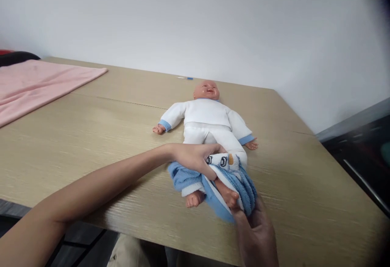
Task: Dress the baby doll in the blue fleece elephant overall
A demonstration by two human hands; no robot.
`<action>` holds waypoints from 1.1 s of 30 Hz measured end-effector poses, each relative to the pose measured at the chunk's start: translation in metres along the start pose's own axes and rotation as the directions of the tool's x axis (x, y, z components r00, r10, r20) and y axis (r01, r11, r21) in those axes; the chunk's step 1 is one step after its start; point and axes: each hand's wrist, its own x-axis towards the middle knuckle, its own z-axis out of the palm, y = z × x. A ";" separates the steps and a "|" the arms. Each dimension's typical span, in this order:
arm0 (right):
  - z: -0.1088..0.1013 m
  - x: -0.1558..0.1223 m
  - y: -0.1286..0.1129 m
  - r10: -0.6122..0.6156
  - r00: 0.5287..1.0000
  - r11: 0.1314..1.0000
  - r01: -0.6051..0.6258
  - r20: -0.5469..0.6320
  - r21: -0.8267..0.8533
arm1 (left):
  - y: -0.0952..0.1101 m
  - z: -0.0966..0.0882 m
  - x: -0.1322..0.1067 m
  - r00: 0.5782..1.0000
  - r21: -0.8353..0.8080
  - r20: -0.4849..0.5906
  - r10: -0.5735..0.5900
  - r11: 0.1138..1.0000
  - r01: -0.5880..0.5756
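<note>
A baby doll (208,120) in a white top and white trousers lies on its back on the wooden table (91,137), head towards the wall. A blue fleece garment (240,188) with a cartoon face is bunched round its lower legs, and both bare feet stick out. My left hand (195,158) is closed on the garment's upper edge by the doll's knees. My right hand (254,234) grips the garment's lower part from below, near the table's front edge.
A pink cloth (33,86) lies spread at the table's far left. A small blue-and-white pen (185,78) rests near the wall behind the doll's head. A dark surface (359,145) runs along the right side.
</note>
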 end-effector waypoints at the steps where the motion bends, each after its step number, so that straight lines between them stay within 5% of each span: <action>1: 0.001 0.001 0.002 -0.018 1.000 1.000 0.018 0.016 0.007 | -0.001 -0.001 0.000 1.000 -0.004 -0.003 0.010 1.000 -0.010; 10: -0.007 0.025 -0.017 -0.135 0.990 0.991 0.135 -0.049 -0.004 | 0.006 -0.007 -0.004 0.995 0.078 -0.053 0.084 0.994 -0.080; 16: -0.029 0.066 -0.046 -0.220 0.944 0.941 0.272 0.246 -0.201 | -0.003 -0.011 -0.002 0.996 -0.062 -0.030 0.087 0.994 -0.088; 22: -0.047 0.122 -0.078 -0.198 0.769 0.792 0.491 0.608 -0.363 | -0.003 -0.011 -0.002 0.995 -0.019 -0.048 0.082 0.996 -0.083; 26: -0.044 0.153 -0.079 -0.126 0.692 0.891 0.394 0.710 -0.226 | -0.004 -0.011 -0.002 0.995 -0.061 -0.035 0.091 0.994 -0.093; 33: -0.040 0.158 -0.056 0.021 0.710 0.980 0.125 0.704 -0.155 | -0.002 -0.007 -0.001 0.998 -0.033 -0.025 0.054 0.998 -0.055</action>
